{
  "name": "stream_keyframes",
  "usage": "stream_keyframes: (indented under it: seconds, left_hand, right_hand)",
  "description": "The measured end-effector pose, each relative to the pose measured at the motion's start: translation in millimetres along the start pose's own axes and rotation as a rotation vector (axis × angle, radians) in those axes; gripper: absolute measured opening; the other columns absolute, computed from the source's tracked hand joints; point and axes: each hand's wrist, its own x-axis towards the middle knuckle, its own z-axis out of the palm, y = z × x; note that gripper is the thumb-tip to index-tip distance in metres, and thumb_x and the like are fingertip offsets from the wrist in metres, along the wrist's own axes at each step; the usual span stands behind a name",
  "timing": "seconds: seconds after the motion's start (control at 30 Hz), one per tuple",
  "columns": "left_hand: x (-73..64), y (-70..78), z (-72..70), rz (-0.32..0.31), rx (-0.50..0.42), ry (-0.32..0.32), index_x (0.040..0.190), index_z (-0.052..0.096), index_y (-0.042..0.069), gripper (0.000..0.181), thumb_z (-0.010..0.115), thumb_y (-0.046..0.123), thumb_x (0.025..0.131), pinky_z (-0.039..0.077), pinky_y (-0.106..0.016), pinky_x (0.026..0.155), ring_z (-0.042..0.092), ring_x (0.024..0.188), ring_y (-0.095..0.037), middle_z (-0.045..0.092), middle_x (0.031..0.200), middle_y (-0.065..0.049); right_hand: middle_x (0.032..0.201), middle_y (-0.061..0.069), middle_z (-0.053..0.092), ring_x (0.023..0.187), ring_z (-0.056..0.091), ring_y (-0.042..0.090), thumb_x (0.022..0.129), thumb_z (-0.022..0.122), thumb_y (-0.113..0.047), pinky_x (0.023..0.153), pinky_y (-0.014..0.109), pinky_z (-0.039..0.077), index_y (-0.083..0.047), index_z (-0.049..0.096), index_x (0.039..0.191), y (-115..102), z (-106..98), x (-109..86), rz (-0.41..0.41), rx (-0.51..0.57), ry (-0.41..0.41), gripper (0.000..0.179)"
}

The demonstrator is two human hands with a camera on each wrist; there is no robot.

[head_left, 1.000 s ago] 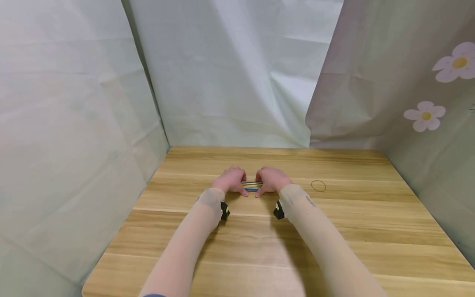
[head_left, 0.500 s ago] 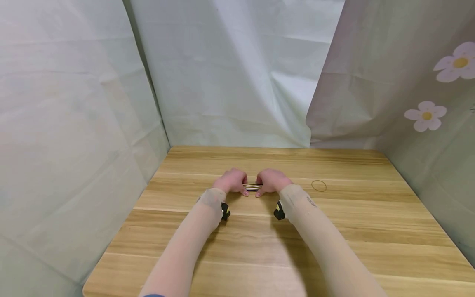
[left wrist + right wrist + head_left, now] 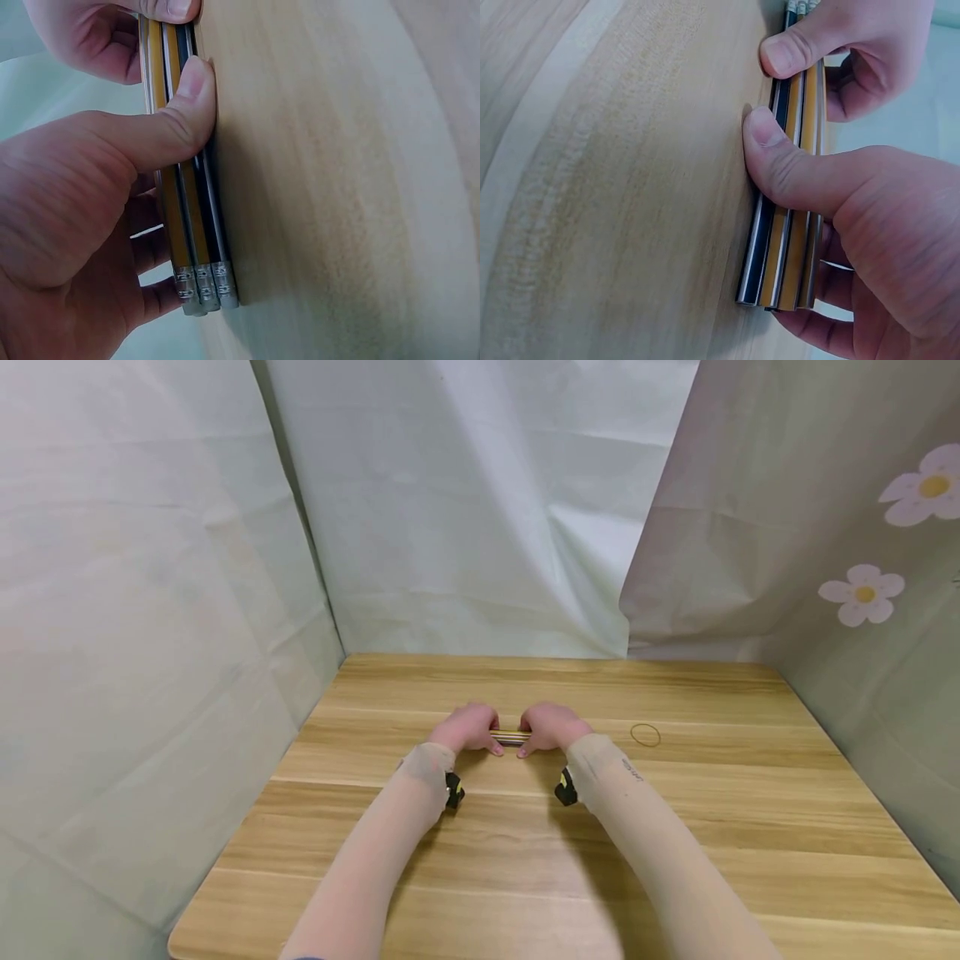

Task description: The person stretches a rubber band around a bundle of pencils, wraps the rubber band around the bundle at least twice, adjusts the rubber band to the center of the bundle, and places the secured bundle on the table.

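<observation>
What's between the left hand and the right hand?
A short bare stretch of the pencils, which both the left hand and the right hand grip. The head view shows it; so do both wrist views.

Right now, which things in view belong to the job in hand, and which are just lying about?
In the job:
Eraser-tipped pencils, held side by side
Left hand and right hand, both gripping them

Not in hand:
Rubber band, lying untouched on the wood-grain tabletop; possibly meant for the pencils, can't tell
Flower-print sheet, seemingly just backdrop
</observation>
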Motion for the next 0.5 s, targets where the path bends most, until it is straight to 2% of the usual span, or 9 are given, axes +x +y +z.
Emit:
stream_keyframes:
  seconds: [0.13, 0.27, 0.5]
  left_hand:
    - [-5.1, 2.2, -2.5, 0.03, 0.007, 0.014, 0.095, 0.072, 0.011, 0.036, 0.094, 0.037, 0.082, 0.051, -0.04, 0.083, 0.057, 0.082, -0.019, 0.067, 0.087, 0.001]
    - [-6.5, 1.8, -1.3, 0.034, 0.01, 0.025, 0.095, 0.073, 0.011, 0.036, 0.093, 0.038, 0.083, 0.051, -0.04, 0.085, 0.058, 0.083, -0.019, 0.067, 0.088, 0.002]
    - [-9.6, 1.0, 0.4, 0.059, -0.002, 0.034, 0.093, 0.072, 0.012, 0.033, 0.091, 0.037, 0.085, 0.052, -0.041, 0.086, 0.059, 0.083, -0.018, 0.067, 0.087, 0.002]
  right_hand:
    - [0.101, -0.002, 0.073, 0.089, 0.064, 0.018, 0.088, 0.088, -0.045, 0.088, 0.044, 0.054, -0.012, 0.077, 0.114, -0.3, 1.2, 0.4, 0.004, -0.012, -0.008, 0.043]
    - [0.095, -0.003, 0.07, 0.087, 0.061, 0.018, 0.09, 0.087, -0.045, 0.085, 0.043, 0.053, -0.011, 0.076, 0.112, -1.5, 1.8, -1.0, 0.001, -0.019, -0.012, 0.042]
    - [0.084, -0.004, 0.066, 0.079, 0.058, 0.016, 0.09, 0.087, -0.042, 0.077, 0.041, 0.051, -0.015, 0.073, 0.095, -2.1, 2.7, -6.4, -0.054, -0.019, 0.022, 0.031]
